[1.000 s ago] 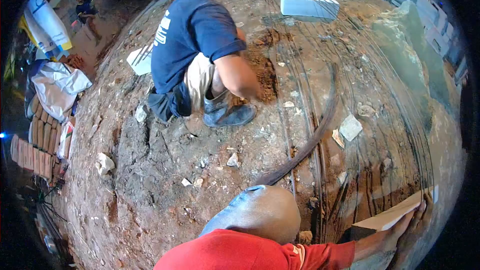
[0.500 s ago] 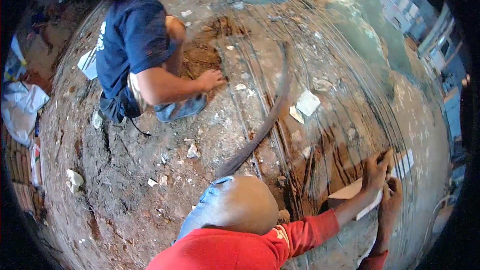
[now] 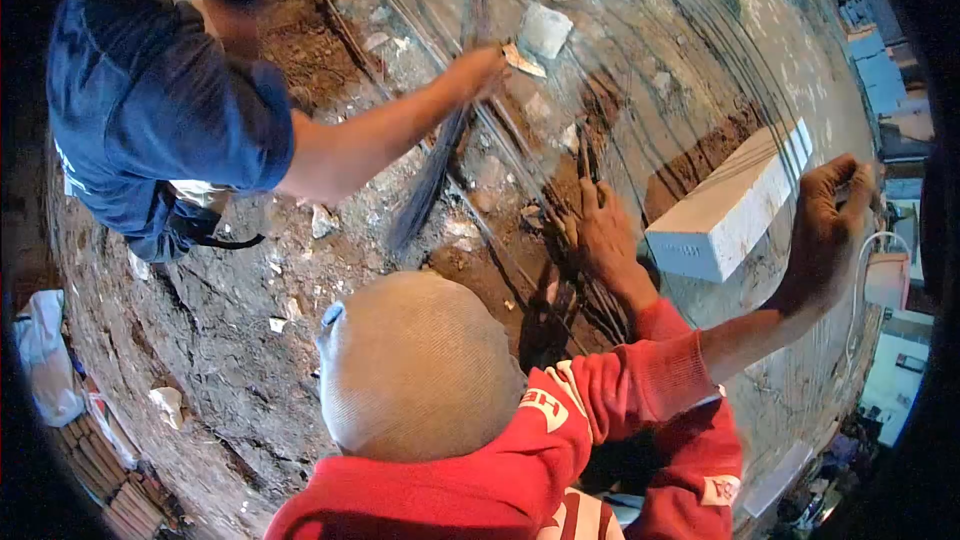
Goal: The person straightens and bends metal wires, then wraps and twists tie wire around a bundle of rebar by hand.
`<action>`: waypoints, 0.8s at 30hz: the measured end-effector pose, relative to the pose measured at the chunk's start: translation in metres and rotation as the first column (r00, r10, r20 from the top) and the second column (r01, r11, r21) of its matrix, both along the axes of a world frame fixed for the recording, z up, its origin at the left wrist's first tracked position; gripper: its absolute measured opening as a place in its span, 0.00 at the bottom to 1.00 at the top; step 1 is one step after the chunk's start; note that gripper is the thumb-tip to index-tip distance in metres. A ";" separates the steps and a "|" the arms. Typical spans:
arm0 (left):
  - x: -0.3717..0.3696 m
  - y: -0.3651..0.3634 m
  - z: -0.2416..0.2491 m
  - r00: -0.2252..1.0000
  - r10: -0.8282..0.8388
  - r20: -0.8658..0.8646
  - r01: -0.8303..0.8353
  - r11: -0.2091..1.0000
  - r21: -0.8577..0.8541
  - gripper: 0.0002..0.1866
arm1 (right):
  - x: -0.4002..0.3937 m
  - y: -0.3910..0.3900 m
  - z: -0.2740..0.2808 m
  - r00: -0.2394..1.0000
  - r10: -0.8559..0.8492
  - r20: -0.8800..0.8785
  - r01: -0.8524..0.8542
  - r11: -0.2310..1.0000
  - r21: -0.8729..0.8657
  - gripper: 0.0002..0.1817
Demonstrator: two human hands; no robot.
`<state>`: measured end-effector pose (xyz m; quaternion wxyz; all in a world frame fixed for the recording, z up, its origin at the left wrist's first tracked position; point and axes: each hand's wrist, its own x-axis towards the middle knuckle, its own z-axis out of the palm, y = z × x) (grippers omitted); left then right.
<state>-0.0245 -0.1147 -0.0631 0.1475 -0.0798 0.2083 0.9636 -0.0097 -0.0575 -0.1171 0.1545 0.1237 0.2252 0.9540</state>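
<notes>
My left hand [image 3: 838, 215] is raised at the right, past the far end of a long white rectangular block [image 3: 750, 195]. Its thumb and fingers are closed together; what they pinch, if anything, is hard to make out. Dark thin strands run over the block's far end. My arms cross, the left over the right. Low over the ground, left of the block, is my right hand [image 3: 608, 240], its fingers closed about dark wire-like strands [image 3: 588, 312]. Faint marks show on the block's near end.
A person in a dark blue shirt [image 3: 165, 110] crouches at left, one hand [image 3: 480, 73] over a dark bundle of strands [image 3: 432, 190] near a pale stone [image 3: 545, 30]. My bent knee [image 3: 420, 370] is in front. Stone chips are scattered on uneven earth. A white sack [image 3: 48, 355] lies far left.
Both my hands have come off the white block, the right one going left to the strands, the left one up and right. The other person has leaned in and stretched an arm rightward.
</notes>
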 end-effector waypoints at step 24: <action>0.053 -0.015 -0.027 0.755 -0.375 -0.538 0.163 0.902 -0.400 0.15 | 0.088 0.005 -0.028 0.922 -0.089 -0.378 -0.031 0.953 -0.301 0.04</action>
